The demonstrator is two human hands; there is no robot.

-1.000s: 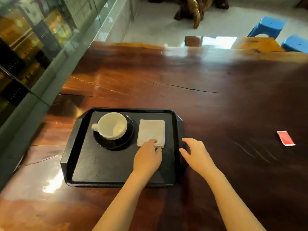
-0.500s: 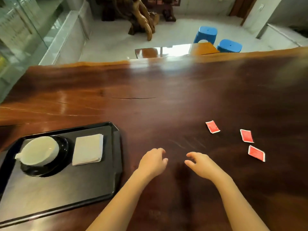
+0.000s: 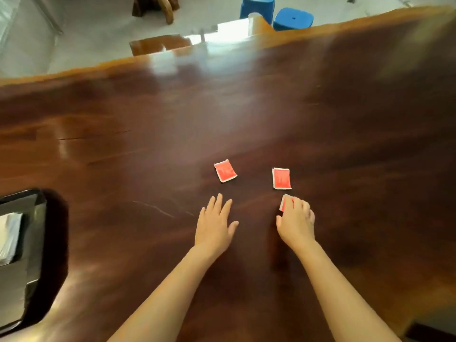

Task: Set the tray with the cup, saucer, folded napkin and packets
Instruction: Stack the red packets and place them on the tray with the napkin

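Note:
Three red packets lie on the dark wooden table. One packet [image 3: 225, 170] is just beyond my left hand [image 3: 216, 224], which hovers flat with straight fingers and holds nothing. A second packet [image 3: 281, 178] lies to its right. My right hand [image 3: 296, 222] covers most of the third packet [image 3: 285, 203], fingers curled down onto it. At the far left edge the black tray's [image 3: 37, 255] right end shows, with a strip of the white folded napkin [image 3: 8, 239] on it. The cup and saucer are out of view.
The long wooden table [image 3: 172, 119] stretches far ahead and to the right. Beyond its far edge stand two blue stools [image 3: 292, 18], a small glossy table [image 3: 160, 44] and a carved wooden piece on a pale floor.
The view has swung right, so the tray slid to the left edge. Both hands moved forward to the packets, and my right hand came down on the nearest one.

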